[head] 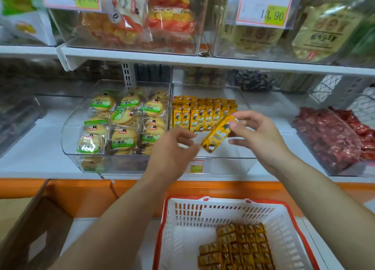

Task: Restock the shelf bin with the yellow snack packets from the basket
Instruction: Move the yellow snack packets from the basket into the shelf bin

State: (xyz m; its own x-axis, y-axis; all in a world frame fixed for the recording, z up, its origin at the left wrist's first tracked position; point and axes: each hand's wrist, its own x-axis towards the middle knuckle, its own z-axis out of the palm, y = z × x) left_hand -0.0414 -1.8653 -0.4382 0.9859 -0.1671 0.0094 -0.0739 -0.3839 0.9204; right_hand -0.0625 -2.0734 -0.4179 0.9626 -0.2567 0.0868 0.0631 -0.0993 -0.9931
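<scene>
Right hand [257, 132] pinches the upper end of one yellow packet [218, 135] btwn thumb and fingertips. It's held over the clear shelf bin [245, 148], just in front of the standing row [203, 115] at the bin's back left. Packet's long axis runs diagonal, low end toward the left hand [174, 148], which is half curled at that end (touching or not, can't tell). More packets [237, 247] lie in the basket [188, 215] below, its near edge cut off; print unreadable.
</scene>
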